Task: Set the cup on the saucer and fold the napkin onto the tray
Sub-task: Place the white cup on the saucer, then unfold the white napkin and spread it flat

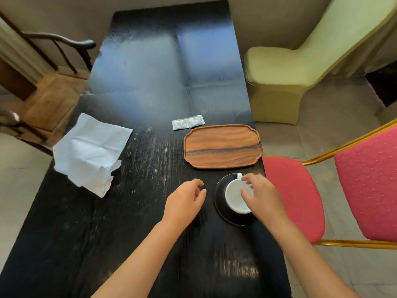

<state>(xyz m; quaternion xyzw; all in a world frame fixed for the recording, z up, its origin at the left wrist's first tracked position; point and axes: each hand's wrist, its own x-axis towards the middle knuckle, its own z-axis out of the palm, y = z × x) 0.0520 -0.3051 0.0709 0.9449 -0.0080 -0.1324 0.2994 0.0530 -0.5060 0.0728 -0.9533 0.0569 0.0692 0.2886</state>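
A white cup (234,195) stands upright on a black saucer (221,206) near the table's right edge, its handle pointing away from me. My right hand (261,195) hovers over the cup with fingers spread, hiding its right side; whether a finger touches the rim I cannot tell. My left hand (185,202) is just left of the saucer, fingers loosely curled and holding nothing. A wooden tray (222,146) lies bare just beyond the saucer. A crumpled white napkin (89,150) lies unfolded at the table's left edge.
Two small white sachets (188,122) lie just behind the tray. The black table (139,82) stretches far ahead. A red padded chair (300,196) stands close at the right, a cream covered chair (279,72) beyond it, and wooden chairs (49,87) at the left.
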